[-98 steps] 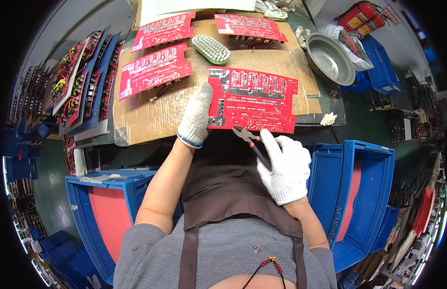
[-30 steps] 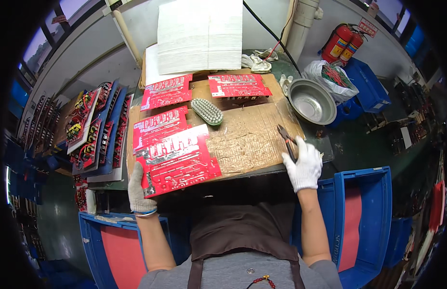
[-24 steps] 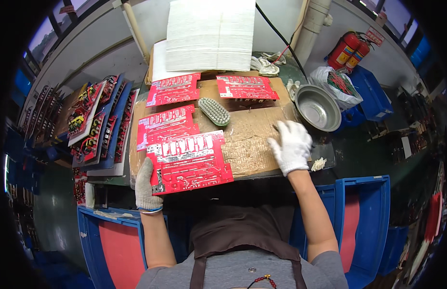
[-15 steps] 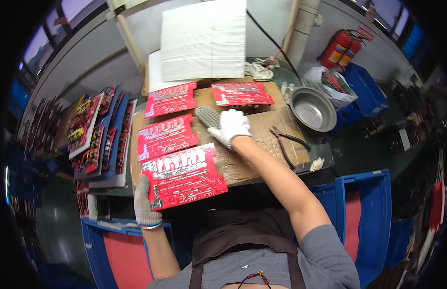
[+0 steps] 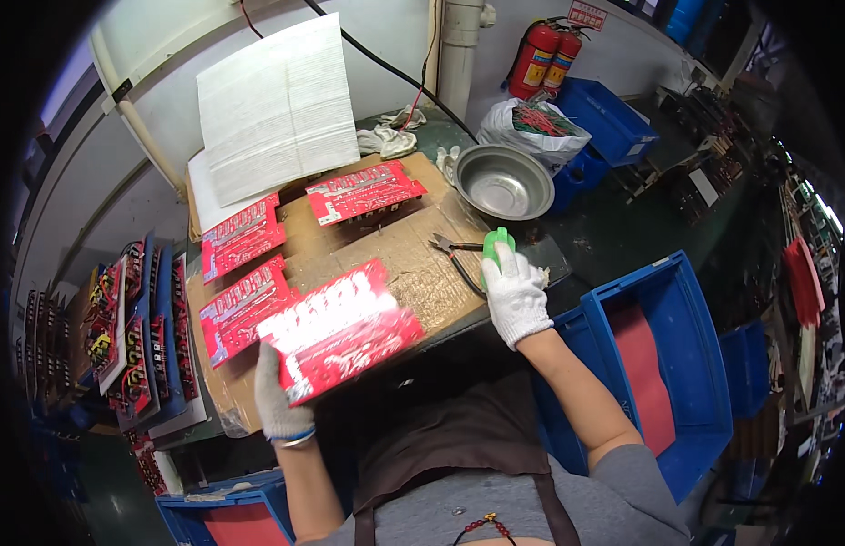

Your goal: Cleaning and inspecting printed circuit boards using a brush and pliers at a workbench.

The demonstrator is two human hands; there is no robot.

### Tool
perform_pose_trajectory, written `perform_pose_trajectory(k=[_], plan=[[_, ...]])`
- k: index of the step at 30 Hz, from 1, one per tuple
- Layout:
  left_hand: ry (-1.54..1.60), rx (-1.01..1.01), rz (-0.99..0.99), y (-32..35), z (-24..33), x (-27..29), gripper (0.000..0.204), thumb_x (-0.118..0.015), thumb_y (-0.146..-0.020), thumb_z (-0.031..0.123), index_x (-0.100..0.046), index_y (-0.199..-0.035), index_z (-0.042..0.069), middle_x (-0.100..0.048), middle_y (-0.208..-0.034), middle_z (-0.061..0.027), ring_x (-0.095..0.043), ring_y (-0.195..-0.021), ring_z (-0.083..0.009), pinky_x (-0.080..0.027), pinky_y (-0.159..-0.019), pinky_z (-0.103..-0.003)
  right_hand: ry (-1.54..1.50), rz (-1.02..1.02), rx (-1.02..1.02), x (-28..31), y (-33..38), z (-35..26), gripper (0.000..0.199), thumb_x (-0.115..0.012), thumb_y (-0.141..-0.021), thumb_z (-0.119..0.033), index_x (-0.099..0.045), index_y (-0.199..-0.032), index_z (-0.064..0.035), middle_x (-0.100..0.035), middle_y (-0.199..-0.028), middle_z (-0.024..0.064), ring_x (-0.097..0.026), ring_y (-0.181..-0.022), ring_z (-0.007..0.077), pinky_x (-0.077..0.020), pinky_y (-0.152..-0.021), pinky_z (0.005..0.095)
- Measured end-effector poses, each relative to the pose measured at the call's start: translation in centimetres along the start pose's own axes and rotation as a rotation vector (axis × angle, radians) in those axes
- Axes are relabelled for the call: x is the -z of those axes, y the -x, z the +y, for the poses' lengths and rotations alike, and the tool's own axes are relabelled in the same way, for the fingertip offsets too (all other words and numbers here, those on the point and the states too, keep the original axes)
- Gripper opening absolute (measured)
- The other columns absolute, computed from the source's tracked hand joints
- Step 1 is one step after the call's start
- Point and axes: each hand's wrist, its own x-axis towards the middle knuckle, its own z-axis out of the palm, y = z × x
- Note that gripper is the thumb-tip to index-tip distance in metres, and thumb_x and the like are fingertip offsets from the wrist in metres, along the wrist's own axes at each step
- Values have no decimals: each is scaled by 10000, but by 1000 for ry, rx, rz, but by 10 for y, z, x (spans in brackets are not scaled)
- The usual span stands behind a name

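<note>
My left hand (image 5: 278, 400), in a white glove, holds a red circuit board (image 5: 340, 329) by its lower left corner, tilted up over the near edge of the cardboard-covered table (image 5: 413, 264). My gloved right hand (image 5: 515, 293) grips a green brush (image 5: 496, 249) at the table's right edge. Black-handled pliers (image 5: 457, 251) lie on the cardboard just left of that hand. Three more red boards (image 5: 243, 237) (image 5: 365, 191) (image 5: 240, 309) lie flat further back and to the left.
A metal bowl (image 5: 504, 181) sits at the back right by a white bag (image 5: 530, 124). Racks of boards (image 5: 136, 337) stand on the left. Blue bins (image 5: 663, 355) flank my right side and one (image 5: 227, 514) my lower left. A white ribbed sheet (image 5: 277, 109) leans against the wall.
My right hand put the pliers down on the cardboard, reached to the green brush at mid-table, and brought it to the right edge. My left hand kept the red board and tilted it.
</note>
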Motion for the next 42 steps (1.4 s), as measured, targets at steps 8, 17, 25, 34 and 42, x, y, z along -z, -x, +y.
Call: perform_pose_trajectory(k=[8, 17, 25, 34, 42], plan=[[-297, -156, 71, -46, -70, -49, 400, -549, -1076, 244, -564, -1366, -31, -676, -1192, -93, -684, -1019, -170, -565, -898, -346, -350, -322, 66, 36, -14, 13, 487, -791, -851, -296, -619, -1246, -68, -524, -1397, 223, -594, -1163, 449, -507, -960, 516], [-324, 219, -291, -37, -28, -15, 415, -587, -1035, 174, -532, -1374, -59, -716, -1156, -143, -753, -848, -202, -646, -623, -305, -593, -274, -377, 56, -30, 14, 599, -638, -858, -48, -514, -1439, -120, -617, -1259, 206, -663, -1116, 400, -540, -985, 450], [-617, 158, -52, -21, -36, -32, 464, -619, -1033, 360, -573, -1388, 66, -707, -1028, -52, -615, -532, -106, -478, -400, -197, -849, -253, -328, 5, -151, 110, 587, -595, -852, -28, -540, -1436, -18, -670, -1321, 167, -669, -1166, 271, -517, -1039, 371], [-260, 156, -48, 13, -58, -50, 424, -490, -1085, 290, -409, -1454, 97, -645, -1229, -126, -717, -925, -251, -629, -668, -373, -612, -507, -311, -85, -178, 111, 650, -628, -788, 20, -619, -1429, -86, -710, -1309, 165, -694, -1156, 242, -514, -980, 324], [-117, 128, -152, -7, -83, -52, 420, -467, -1106, 280, -408, -1477, 94, -622, -1281, -116, -677, -1067, -232, -637, -756, -393, -347, -405, -69, -80, -188, 160, 581, -593, -820, -38, -623, -1401, -46, -708, -1283, 203, -695, -1163, 303, -505, -1005, 335]])
